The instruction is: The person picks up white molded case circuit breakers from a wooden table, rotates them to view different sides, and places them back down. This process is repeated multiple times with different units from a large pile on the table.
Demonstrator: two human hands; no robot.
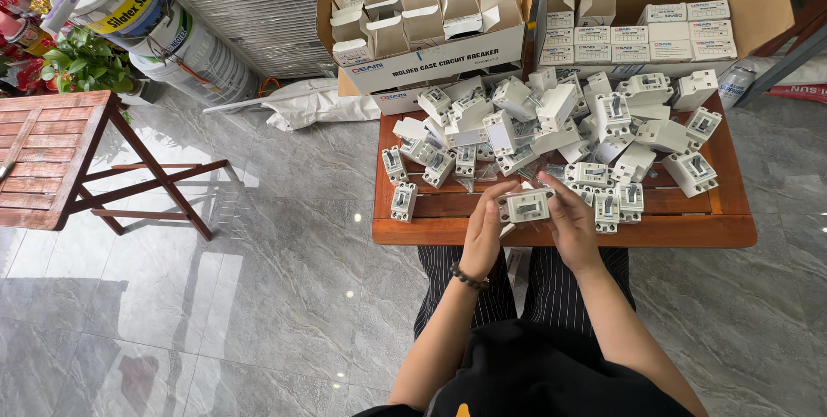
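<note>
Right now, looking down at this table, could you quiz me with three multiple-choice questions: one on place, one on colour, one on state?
1. Where is the pile of switches?
A. on the wooden table
B. on the floor
C. in a bucket

2. What colour is the switch being held?
A. red
B. white
C. black

3. How is it held?
A. by both hands
B. by one hand
C. lying untouched

Answers: 1 A, the pile covers the tabletop; 2 B, its casing is white; 3 A, left hand and right hand grip its ends.

Two hands, left (pixel 484 232) and right (pixel 568 223), one breaker (pixel 525 205) between them; roughly thirty more breakers (pixel 551 124) heaped on one table (pixel 560 232); two open cartons (pixel 431 59) (pixel 758 3); one folding table (pixel 52 154); one plant (pixel 82 62).
</note>
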